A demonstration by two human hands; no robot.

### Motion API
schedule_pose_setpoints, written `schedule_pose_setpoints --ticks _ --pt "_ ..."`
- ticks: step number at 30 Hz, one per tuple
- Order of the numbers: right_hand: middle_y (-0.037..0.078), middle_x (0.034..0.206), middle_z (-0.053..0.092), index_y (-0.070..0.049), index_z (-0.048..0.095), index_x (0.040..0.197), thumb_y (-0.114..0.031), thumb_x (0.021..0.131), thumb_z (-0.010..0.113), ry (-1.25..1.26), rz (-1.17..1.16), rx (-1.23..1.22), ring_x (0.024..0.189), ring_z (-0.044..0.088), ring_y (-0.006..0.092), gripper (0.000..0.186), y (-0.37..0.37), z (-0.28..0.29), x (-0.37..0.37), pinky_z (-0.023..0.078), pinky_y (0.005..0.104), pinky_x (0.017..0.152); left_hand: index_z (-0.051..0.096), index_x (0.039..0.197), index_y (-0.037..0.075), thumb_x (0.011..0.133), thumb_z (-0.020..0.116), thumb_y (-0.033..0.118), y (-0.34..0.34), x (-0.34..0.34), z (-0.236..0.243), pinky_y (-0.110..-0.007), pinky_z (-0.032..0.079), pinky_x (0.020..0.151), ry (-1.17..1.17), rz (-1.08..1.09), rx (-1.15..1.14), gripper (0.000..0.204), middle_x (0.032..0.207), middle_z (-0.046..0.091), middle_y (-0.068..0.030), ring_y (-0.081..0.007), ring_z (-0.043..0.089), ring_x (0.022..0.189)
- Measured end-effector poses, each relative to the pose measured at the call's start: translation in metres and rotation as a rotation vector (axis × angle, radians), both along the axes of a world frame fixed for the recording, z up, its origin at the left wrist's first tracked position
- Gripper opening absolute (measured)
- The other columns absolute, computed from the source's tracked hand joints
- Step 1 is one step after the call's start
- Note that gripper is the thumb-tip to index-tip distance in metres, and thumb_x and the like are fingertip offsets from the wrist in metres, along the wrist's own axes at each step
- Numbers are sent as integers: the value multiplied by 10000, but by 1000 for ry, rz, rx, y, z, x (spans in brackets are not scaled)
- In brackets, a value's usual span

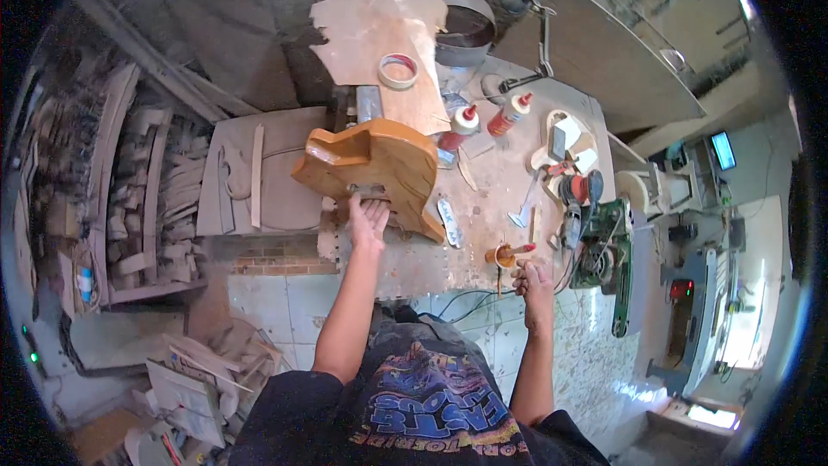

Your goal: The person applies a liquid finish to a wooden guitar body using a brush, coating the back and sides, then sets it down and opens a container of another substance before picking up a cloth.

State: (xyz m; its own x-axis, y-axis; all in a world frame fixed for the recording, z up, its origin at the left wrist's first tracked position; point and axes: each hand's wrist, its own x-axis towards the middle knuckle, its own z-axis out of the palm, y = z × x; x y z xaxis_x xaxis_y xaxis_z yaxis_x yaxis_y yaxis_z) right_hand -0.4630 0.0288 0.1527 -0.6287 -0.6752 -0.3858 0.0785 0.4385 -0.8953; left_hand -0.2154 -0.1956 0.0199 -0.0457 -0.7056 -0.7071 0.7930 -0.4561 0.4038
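Observation:
A solid guitar body [379, 160], glossy orange-brown wood, stands tilted at the table's near left. My left hand [369, 223] is at its lower face, fingers against the wood by a small rectangular cavity, steadying it. My right hand [535, 287] is at the table's near edge, fingers curled together; whatever they may pinch is too small to make out. Just beyond those fingers sits a small cup [498, 257] with amber contents. A red-tipped stick-like tool [523, 248] lies across the cup. Between the body and the cup rests a white, marked strip [449, 222].
Two red-capped glue bottles [463, 123] stand farther back. A tape roll [398, 72] lies on a ragged thin wood sheet [345, 22]. The desk lamp [542, 30] rises behind. A green machine [604, 246] and a sander [582, 190] border the right side. Wood scraps [177, 181] fill left shelves.

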Motion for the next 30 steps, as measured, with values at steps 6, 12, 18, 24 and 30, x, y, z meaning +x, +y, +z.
schedule_pose_setpoints --ticks 6,12,18,24,30 --pt "33 751 631 -13 636 945 -290 910 566 -4 282 286 647 550 112 288 49 24 -17 440 251 592 276 1380 -118 848 528 569 10 19 -17 -449 295 1109 107 -93 34 905 1411 367 -216 -320 404 1279" --pt "36 772 650 -39 634 1019 -303 906 567 -59 259 270 653 567 87 295 109 128 -68 452 247 570 444 1246 -66 828 588 513 48 23 -6 -433 423 1016 -262 -207 -23 729 1197 494 -167 -289 520 1107" --pt "61 824 657 -28 633 1069 -236 869 564 375 -230 149 678 588 97 296 187 167 -194 469 255 600 431 1303 -73 921 478 498 84 23 -14 -427 421 1034 -509 -166 -21 689 1344 468 -195 -311 487 1219" --pt "130 961 657 -2 625 1074 -239 838 614 867 -128 330 875 621 241 335 243 117 -420 487 344 785 483 1269 -41 921 500 437 112 29 -53 -363 560 832 -805 -167 26 592 1156 617 -154 -293 640 957" --pt "223 1196 553 -31 506 1255 -268 686 770 882 199 465 1103 537 345 670 199 31 -559 452 416 934 587 1070 41 918 522 341 209 13 -60 -305 538 755 -647 -70 181 342 1042 626 -113 -219 639 884"
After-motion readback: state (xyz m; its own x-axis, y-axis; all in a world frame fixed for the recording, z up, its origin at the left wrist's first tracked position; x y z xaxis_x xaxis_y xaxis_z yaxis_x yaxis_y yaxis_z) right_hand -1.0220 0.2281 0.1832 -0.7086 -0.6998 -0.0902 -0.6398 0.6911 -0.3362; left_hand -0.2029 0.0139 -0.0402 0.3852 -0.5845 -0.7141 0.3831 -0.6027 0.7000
